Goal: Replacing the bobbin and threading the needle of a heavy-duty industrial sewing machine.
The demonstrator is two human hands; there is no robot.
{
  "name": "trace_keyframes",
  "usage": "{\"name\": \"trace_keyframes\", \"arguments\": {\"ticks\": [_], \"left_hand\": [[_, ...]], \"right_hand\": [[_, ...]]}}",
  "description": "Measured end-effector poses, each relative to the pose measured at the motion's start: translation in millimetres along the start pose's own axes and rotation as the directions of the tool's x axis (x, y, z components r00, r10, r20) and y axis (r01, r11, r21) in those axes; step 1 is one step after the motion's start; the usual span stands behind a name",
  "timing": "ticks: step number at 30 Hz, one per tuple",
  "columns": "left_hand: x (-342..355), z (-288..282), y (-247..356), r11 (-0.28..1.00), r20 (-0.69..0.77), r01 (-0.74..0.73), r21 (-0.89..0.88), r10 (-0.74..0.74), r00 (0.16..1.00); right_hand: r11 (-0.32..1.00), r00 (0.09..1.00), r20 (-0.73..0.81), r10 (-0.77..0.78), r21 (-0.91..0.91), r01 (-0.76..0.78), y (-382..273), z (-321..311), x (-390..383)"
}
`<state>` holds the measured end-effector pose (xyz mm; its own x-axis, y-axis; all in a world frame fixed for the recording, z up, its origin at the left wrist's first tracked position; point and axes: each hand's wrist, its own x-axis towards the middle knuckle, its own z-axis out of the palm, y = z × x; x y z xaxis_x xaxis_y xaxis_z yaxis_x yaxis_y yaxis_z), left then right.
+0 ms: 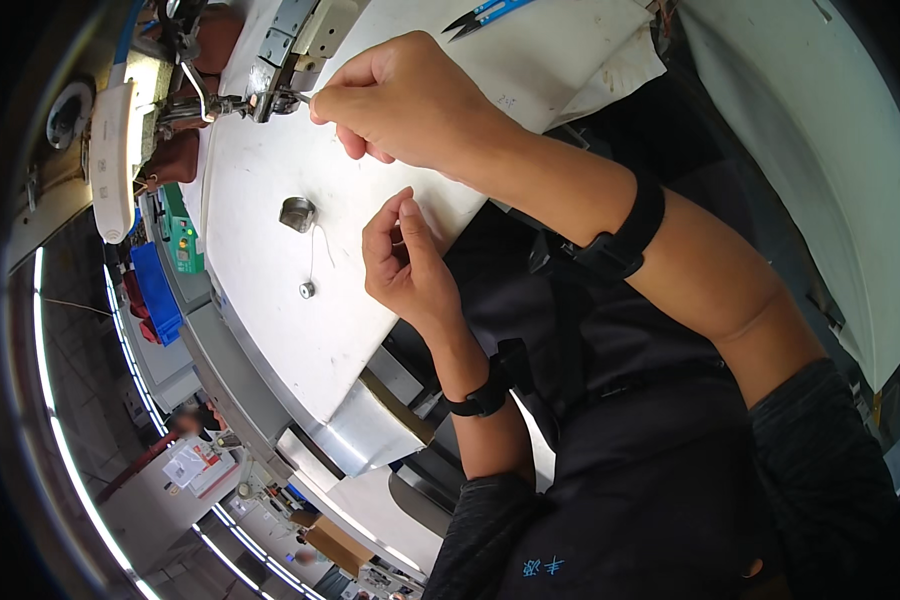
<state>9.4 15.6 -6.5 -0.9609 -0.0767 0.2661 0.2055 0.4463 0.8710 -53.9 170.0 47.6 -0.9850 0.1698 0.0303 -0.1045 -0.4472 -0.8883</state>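
Observation:
My right hand (400,105) is raised at the sewing machine's metal needle and presser-foot area (260,103). Its thumb and forefinger are pinched together at a thin dark piece, too small to make out. My left hand (410,262) rests near the front edge of the white table (270,310), fingers loosely curled, and nothing shows in them. Left of that hand lies a round metal bobbin case (297,213). A small metal bobbin (307,290) lies nearer to me, with a pale thread (326,245) looping on the table by the two.
Blue-handled thread snips (488,14) lie at the far edge. The machine's white lit head (115,160) stands at the left. Beyond the table are a green box (180,230), a blue bin (155,290) and other work tables. A white panel (820,190) curves along the right.

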Motion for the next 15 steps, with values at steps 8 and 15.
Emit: {"name": "trace_keyframes", "arguments": {"ticks": [8, 15], "left_hand": [[0.0, 0.2, -1.3, 0.999, 0.007, -0.032, 0.007, 0.032, 0.999], [0.1, 0.2, -2.1, 0.999, 0.004, -0.030, 0.023, 0.030, 1.000]], "right_hand": [[0.958, 0.985, -0.008, -0.175, -0.233, 0.168, 5.6, 2.4, 4.3], [0.604, 0.903, 0.087, -0.421, -0.715, 0.351, 9.3, -1.4, 8.3]]}}
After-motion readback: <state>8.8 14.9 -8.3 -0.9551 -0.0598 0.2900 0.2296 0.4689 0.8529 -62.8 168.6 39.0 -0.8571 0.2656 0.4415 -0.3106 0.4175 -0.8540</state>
